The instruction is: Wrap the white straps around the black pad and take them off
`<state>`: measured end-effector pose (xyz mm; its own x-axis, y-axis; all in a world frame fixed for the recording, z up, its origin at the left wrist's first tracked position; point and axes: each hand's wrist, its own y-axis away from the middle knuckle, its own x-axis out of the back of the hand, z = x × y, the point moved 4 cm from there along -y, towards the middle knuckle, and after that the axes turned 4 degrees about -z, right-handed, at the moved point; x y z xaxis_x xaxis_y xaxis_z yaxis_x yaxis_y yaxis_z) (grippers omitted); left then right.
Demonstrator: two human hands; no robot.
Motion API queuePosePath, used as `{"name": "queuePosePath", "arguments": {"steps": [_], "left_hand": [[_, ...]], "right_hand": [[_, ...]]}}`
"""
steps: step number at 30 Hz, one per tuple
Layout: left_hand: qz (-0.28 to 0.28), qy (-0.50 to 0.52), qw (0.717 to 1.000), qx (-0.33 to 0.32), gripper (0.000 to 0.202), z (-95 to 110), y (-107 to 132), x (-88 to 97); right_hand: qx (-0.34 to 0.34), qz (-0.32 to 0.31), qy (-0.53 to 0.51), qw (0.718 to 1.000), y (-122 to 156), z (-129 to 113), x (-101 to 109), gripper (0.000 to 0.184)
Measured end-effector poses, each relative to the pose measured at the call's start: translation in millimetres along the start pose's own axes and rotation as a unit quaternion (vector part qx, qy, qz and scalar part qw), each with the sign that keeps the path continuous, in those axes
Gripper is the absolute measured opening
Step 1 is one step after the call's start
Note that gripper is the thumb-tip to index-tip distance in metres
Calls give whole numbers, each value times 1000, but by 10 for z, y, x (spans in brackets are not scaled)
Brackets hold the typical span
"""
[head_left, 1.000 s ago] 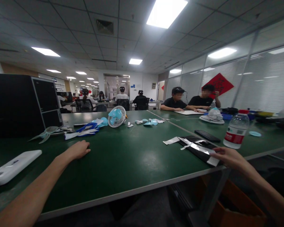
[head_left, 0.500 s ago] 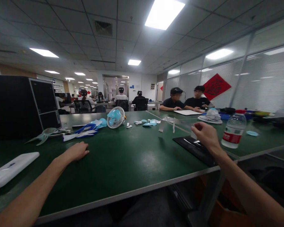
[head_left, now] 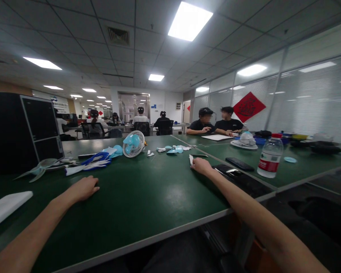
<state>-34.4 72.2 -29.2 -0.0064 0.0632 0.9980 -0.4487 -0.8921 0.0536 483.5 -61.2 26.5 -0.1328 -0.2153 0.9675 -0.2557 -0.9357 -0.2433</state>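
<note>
The person's right hand (head_left: 201, 166) reaches across the green table (head_left: 147, 197), fingers drawn narrow around a small white strip (head_left: 191, 159). Only a short piece of that strip shows past the fingertips; the hand covers the rest, so I can't tell its full length. Just beyond lies a thin grey sliver (head_left: 200, 155), too slight for me to name.

The right forearm hides the near side of a flat black slab (head_left: 244, 180), whose shiny patch catches the light. Past it are a slim dark device (head_left: 239, 164) and a red-capped bottle (head_left: 268, 161).

The left hand (head_left: 85, 188) rests palm down, fingers loosely curled; I can't tell whether anything is under them. Nearest it are blue-and-white gloves (head_left: 93, 163) in a tangle, with a small fan (head_left: 133, 144) tilted beyond. A white case (head_left: 7, 206) is cut off at the left edge, as is a big black box (head_left: 5, 132).
</note>
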Motion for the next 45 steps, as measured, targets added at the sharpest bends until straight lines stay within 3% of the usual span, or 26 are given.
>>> {"name": "queuePosePath", "arguments": {"steps": [4,11,18,25,29,36,41,45], "left_hand": [[6,-5,1000,0,44,-5,-5,-8],[17,-17,1000,-17,42,-61,-91,-73],[17,-23,1000,-8,42,1,-52,-39],[-4,-13,1000,2,44,49,21,16],[-2,-14,1000,-10,44,-18,-36,-38],[22,-8,1000,-21,44,-114,-110,-105],[23,-17,1000,-6,37,-10,-52,-40],[31,-12,999,1,37,-10,-69,-35]], "right_hand": [[-46,3,4,999,55,257,104,29],[-187,6,33,982,479,1036,320,29],[-258,-60,-12,964,740,1545,218,29],[-258,-31,8,966,735,1668,126,32],[-252,-49,-1,966,757,1658,124,27],[-254,-28,-14,967,864,1656,121,28],[-258,70,-6,964,1000,1753,260,34],[-185,144,-18,972,964,1508,484,35]]}}
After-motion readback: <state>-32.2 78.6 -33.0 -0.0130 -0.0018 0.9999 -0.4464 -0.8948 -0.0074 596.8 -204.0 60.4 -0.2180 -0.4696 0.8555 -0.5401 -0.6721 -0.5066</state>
